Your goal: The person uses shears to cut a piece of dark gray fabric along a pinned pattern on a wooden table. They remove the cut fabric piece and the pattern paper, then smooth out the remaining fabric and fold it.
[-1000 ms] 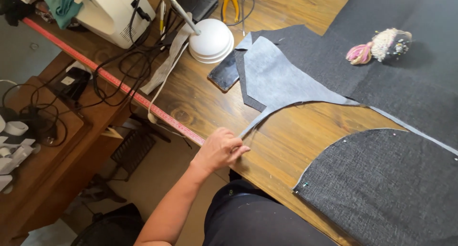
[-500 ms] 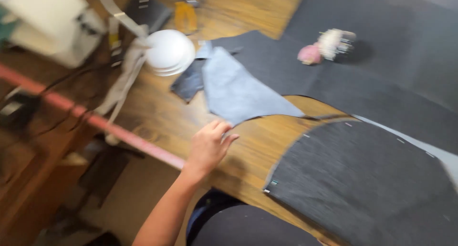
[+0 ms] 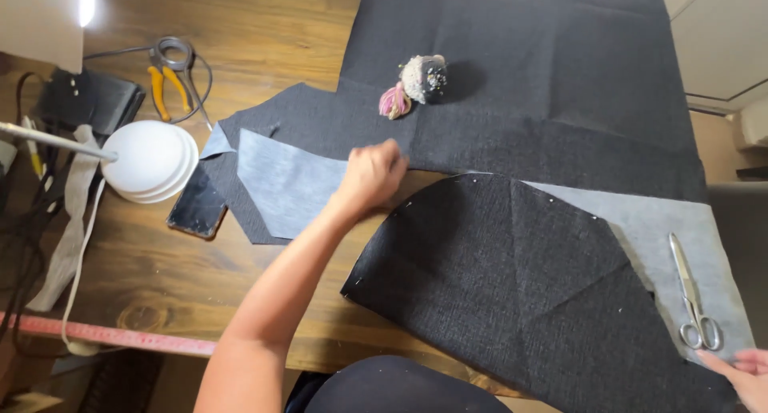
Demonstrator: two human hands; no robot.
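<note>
Grey interfacing [image 3: 284,181] is laid flat on the wooden table [image 3: 264,29], its long axis running left from the left hand [image 3: 372,173], which is closed in a loose fist at its right end; whether the edge is pinched cannot be told. Scissors [image 3: 692,297] are seen just beyond the right hand [image 3: 744,373], whose fingers are extended and hold nothing.

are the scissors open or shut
Shut. The scissors lie flat on the grey lining with the blades together in one line, near the right hand.
</note>
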